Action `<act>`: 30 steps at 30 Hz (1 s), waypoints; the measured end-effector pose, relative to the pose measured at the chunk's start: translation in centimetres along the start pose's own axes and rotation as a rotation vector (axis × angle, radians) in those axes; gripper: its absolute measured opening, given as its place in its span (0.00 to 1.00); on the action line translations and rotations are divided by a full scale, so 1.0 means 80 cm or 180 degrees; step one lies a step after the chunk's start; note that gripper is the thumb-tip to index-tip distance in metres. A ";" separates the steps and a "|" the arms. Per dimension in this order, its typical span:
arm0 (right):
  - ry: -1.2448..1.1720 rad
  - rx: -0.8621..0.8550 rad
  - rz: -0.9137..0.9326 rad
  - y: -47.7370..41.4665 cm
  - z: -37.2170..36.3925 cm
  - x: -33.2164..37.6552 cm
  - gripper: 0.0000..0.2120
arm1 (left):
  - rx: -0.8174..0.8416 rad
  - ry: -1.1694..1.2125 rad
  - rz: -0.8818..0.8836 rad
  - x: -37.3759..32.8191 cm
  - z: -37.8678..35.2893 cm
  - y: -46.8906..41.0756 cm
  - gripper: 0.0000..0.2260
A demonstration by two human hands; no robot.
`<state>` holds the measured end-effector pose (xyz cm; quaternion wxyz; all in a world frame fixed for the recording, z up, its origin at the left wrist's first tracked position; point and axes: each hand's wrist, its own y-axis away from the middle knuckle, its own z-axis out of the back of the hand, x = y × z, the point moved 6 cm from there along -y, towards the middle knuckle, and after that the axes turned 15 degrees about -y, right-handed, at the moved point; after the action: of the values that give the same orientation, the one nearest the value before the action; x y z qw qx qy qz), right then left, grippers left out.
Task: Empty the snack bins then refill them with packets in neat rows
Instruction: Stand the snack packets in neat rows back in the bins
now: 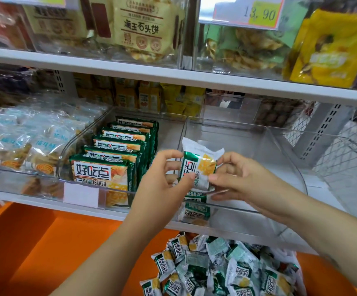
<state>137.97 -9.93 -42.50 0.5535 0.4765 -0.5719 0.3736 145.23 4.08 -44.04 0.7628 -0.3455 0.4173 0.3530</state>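
Price tag point(248, 12) left of yellow bag point(331, 52); wire basket point(348, 159) far right.

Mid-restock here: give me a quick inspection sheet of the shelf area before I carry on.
Surface: white shelf carrying clear bins.
Job's things: neat row of green packets in the left bin; right bin nearly bare, a few packets at its front; held packet; loose pile below the shelf.
Clutter: nothing seen.
Hands: left hand and right hand both pinch the held packet.
Cables: nothing seen.
Surroundings: blue-white packets at left; bagged snacks and price tag above; wire basket at right.
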 end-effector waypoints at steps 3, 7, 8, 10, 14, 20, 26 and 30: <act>0.1104 -0.0120 0.0644 0.004 0.003 0.032 0.30 | -0.0007 -0.0391 -0.0301 -0.004 0.008 -0.001 0.14; 0.2391 0.0525 0.1212 0.001 -0.025 0.054 0.22 | 0.0052 -0.0689 -0.0598 -0.013 0.010 0.000 0.16; 0.2509 0.0557 0.1234 -0.004 -0.023 0.056 0.16 | 0.0045 -0.0684 -0.0607 -0.013 0.011 -0.001 0.16; 0.2270 0.0264 0.1186 -0.023 0.002 0.058 0.11 | -0.0067 -0.0620 -0.0518 -0.008 0.019 -0.005 0.16; 0.2189 -0.0915 0.1246 -0.072 0.078 0.044 0.11 | -0.0229 -0.0693 -0.0189 0.015 0.034 -0.017 0.12; 0.2186 -0.0920 0.0818 -0.152 0.099 -0.022 0.14 | 0.0324 -0.1047 0.0040 0.035 0.006 -0.018 0.11; 0.2398 -0.0085 0.0212 -0.184 0.067 -0.063 0.06 | 0.0403 -0.1047 0.0183 0.045 0.008 -0.018 0.11; 0.2091 0.0140 -0.0274 -0.181 0.066 -0.082 0.05 | 0.0422 -0.1084 0.0195 0.049 0.008 -0.018 0.11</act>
<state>149.98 -17.97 -51.02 0.7132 0.3660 -0.3340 0.4958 148.26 4.90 -46.90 0.8324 -0.2168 0.3148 0.4011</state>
